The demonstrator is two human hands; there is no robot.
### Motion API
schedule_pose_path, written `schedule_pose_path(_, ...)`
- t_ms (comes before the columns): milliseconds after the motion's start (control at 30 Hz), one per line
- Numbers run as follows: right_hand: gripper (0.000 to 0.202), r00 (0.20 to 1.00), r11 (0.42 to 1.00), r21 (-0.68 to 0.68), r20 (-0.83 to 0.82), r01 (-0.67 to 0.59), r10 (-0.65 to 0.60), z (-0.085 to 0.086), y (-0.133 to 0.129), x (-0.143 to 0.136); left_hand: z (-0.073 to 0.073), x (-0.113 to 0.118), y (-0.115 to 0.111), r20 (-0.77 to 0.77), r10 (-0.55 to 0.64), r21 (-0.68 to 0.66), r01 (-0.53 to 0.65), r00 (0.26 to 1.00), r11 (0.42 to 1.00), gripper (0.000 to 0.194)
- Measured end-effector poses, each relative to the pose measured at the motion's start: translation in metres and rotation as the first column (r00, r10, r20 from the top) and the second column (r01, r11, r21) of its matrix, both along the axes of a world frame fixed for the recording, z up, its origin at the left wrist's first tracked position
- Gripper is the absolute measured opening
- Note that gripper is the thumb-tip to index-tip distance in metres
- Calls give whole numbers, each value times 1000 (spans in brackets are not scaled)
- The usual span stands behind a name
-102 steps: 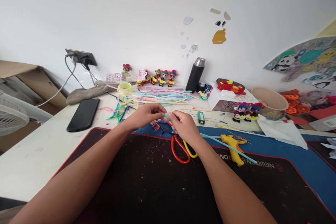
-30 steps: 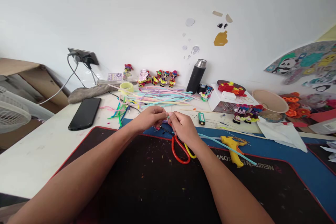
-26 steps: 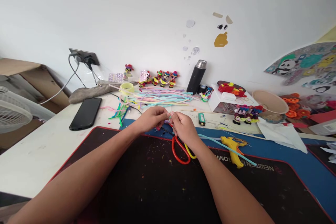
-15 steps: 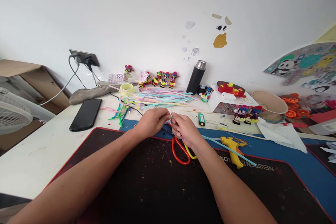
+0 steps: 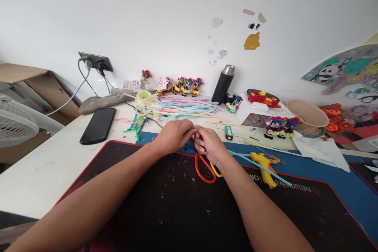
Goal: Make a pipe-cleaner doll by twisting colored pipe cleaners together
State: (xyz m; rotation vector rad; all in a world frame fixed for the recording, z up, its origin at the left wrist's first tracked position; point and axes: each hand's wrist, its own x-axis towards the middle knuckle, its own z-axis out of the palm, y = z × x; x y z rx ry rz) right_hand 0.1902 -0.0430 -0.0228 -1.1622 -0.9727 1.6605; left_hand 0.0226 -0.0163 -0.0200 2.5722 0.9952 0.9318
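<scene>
My left hand point(image 5: 174, 136) and my right hand point(image 5: 209, 141) meet fingertip to fingertip above the back edge of the black mat point(image 5: 177, 201). Both are closed in a pinch; whatever sits between the fingers is too small or hidden to make out. Just below my right hand lie scissors with a red handle loop point(image 5: 206, 169) and a yellow one, their blades hidden. A light blue pipe cleaner point(image 5: 262, 164) runs from behind my right wrist across a yellow glue gun point(image 5: 265, 168); whether my right hand holds its hidden end I cannot tell.
Behind my hands lies a pile of pastel pipe cleaners point(image 5: 183, 107), with small fuzzy figures point(image 5: 186, 87) along the wall. A black flask point(image 5: 223, 85) stands behind. To the left are a phone point(image 5: 98, 126) and a fan point(image 5: 17, 120); on the right, a beige bowl point(image 5: 308, 113).
The view has shifted slightly, so most things appear a little further right. My hands stay pinched together, with the fingers slightly rearranged.
</scene>
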Motion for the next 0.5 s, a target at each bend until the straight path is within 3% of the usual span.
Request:
schedule_pose_path(67, 44, 997, 998, 62, 74, 8, -12, -2, 0, 0, 1, 2, -1, 100, 36, -194, -16, 994, 981, 29)
schedule_pose_path(133, 46, 988, 991, 130, 157, -15, -6, -2, 0, 1, 3, 2, 0, 186, 66, -378, 9, 980, 926, 35)
schedule_pose_path(267, 48, 932, 951, 292, 362, -102, -11, 0, -1, 4, 6, -1, 5, 335, 58, -660, 190, 940, 727, 40)
schedule_pose_path(367, 45, 875, 904, 392, 482, -170, -45, 1, -3, 6, 3, -3, 9, 446, 138, -762, 295, 884, 576, 39)
schedule_pose_path(500, 40, 772, 855, 461, 624, -240, -120, 2, -5, 5, 1, -6, 11, 497, 235, -806, 344, 835, 482, 39)
